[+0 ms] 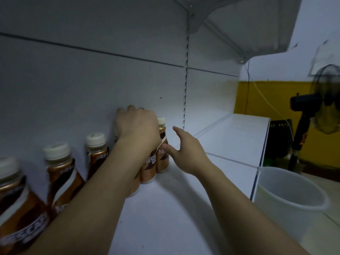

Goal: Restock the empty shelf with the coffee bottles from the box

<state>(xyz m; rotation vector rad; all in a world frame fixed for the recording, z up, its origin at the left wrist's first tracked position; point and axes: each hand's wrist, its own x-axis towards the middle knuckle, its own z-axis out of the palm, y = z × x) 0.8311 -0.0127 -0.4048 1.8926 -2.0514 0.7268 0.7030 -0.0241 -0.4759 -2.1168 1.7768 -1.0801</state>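
White sheet-metal shelf (165, 208) carries my row of coffee bottles (60, 173), glossy copper labels, cream caps. I see my left hand (138, 127) curled over hidden bottle tops; I can't tell whether it grips. My right hand (185, 153) spreads open, thumb touching the end bottle (162, 144). Beside the shelf stands a translucent plastic bucket (287, 205), partly hidden.

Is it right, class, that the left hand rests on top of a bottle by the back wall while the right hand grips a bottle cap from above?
Not quite. In the head view the right hand is open, its thumb touching the side of a bottle, not gripping a cap. The left hand does rest on top of a bottle by the back wall.
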